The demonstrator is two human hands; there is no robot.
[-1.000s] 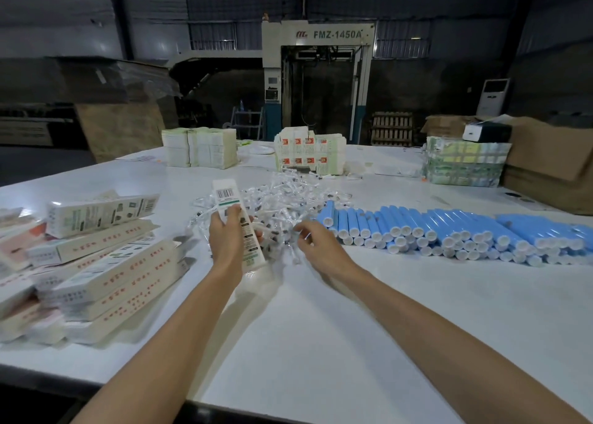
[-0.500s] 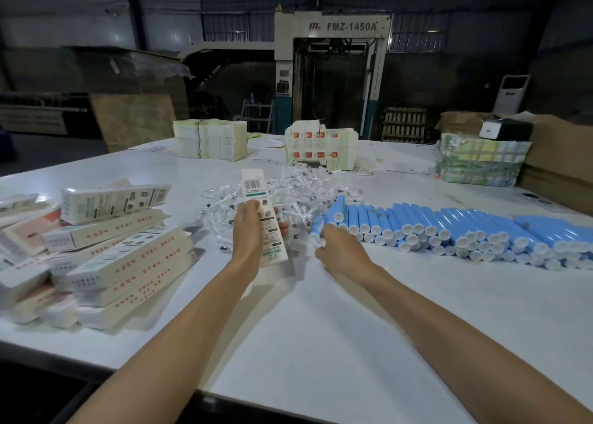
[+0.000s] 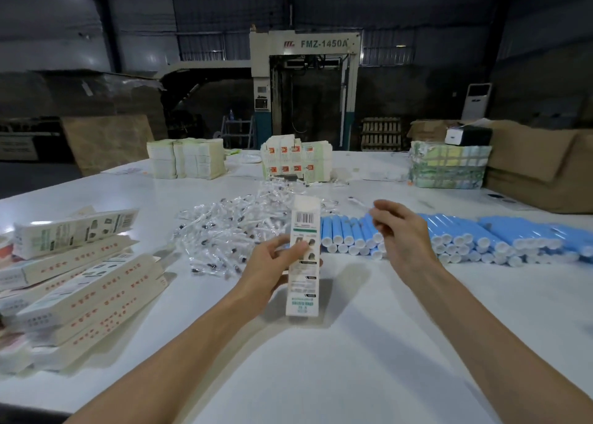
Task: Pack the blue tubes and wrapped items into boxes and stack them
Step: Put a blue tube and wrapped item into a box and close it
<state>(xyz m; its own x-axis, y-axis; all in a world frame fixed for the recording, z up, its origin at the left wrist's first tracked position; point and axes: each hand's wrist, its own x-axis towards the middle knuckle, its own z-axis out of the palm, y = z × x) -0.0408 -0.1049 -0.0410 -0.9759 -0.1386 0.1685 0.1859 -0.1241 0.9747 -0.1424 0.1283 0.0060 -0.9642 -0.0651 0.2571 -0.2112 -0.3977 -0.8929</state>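
— Which step are you on?
— Filling, I judge. My left hand (image 3: 272, 263) grips one box (image 3: 303, 279) upright at frame centre, fingers curled round it.
— And the right hand (image 3: 407, 237)?
— Raised beside it, over the blue tubes (image 3: 465, 234). Its fingers are curled, but I cannot tell whether they pinch anything from the wrapped items (image 3: 224, 237). Next it needs aiming at the box's top.

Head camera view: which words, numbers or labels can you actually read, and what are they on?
"FMZ-1450A": on the machine at the back.
Barcode and print on the box in the left hand: too blurred to read.
Red characters on the stacked boxes at the left: too blurred.
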